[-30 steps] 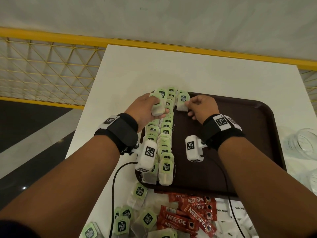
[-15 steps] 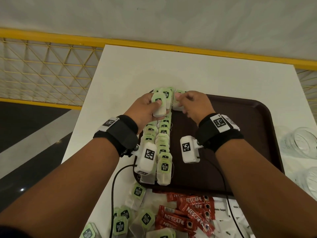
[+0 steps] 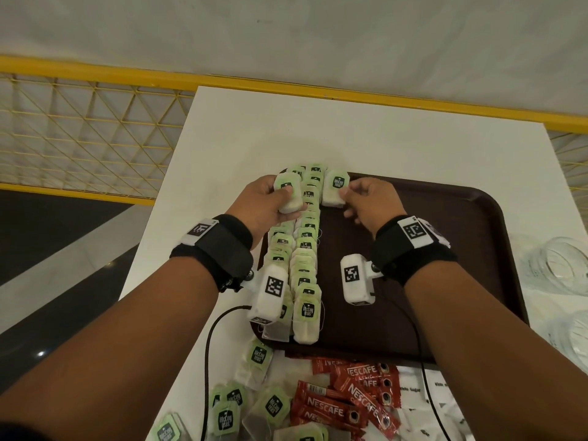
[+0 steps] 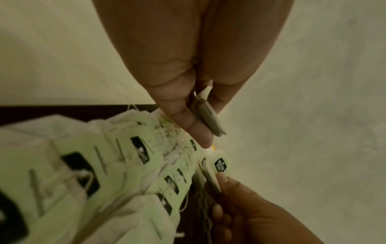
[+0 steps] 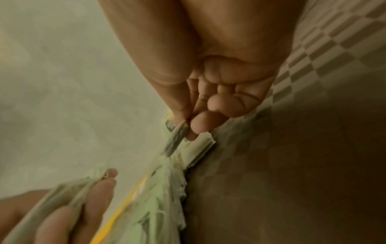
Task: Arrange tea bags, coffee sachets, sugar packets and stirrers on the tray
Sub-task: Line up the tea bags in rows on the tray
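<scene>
My hands have drawn apart again — left hand (image 3: 264, 205) and right hand (image 3: 370, 203) each pinching a tea bag — so I judge a third row on the tray (image 3: 445, 249) begins.

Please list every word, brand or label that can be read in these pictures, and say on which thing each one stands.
"McCoy teas": green tag of the tea bag that the right hand pinches, and tags of the loose tea bags on the table.
"NESCAFE": red coffee sachets near the tray.
"White Sugar": white sugar packets, small and only partly readable.
Square black-and-white codes: wrist camera markers, no words.
Wrist views: too blurred to read.
</scene>
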`<control>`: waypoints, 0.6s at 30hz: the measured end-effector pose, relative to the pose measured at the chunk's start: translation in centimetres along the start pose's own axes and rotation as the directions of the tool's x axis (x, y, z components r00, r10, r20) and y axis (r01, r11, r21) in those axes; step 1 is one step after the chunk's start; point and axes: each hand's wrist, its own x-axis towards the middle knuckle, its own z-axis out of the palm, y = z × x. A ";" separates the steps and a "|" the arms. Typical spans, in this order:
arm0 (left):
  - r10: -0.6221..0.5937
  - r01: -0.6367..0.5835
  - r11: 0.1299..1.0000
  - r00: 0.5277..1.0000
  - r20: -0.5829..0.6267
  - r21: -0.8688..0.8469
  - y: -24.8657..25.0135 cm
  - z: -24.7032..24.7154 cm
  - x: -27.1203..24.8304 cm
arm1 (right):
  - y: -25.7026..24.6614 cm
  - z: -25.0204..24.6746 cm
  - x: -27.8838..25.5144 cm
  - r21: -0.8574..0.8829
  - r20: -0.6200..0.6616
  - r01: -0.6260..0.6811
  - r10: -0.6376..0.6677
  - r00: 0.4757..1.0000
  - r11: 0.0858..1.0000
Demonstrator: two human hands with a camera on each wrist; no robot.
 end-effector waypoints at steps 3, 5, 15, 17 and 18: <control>-0.049 0.047 0.995 0.999 -0.014 -0.092 0.2 -0.2 -0.1 | 0.4 0.1 0.2 -0.120 -0.019 -0.003 0.001 1.000 0.993; -0.068 0.066 0.989 0.998 -0.004 -0.135 0.4 -0.2 -0.2 | 0.6 0.5 0.3 -0.173 -0.055 -0.010 0.000 0.999 0.985; 0.014 -0.010 0.994 0.999 -0.037 0.111 -0.2 -0.3 -0.1 | -0.9 0.6 -0.4 -0.277 -0.081 0.081 -0.107 0.991 0.957; 0.030 -0.023 0.991 0.998 -0.057 0.129 -0.3 -0.2 0.1 | -2.2 0.8 -1.4 -0.100 0.047 0.136 -0.132 0.990 0.986; 0.041 -0.032 0.989 0.997 -0.062 0.144 -0.4 -0.1 0.1 | -2.8 1.0 -1.9 -0.025 0.114 0.132 -0.128 0.985 0.991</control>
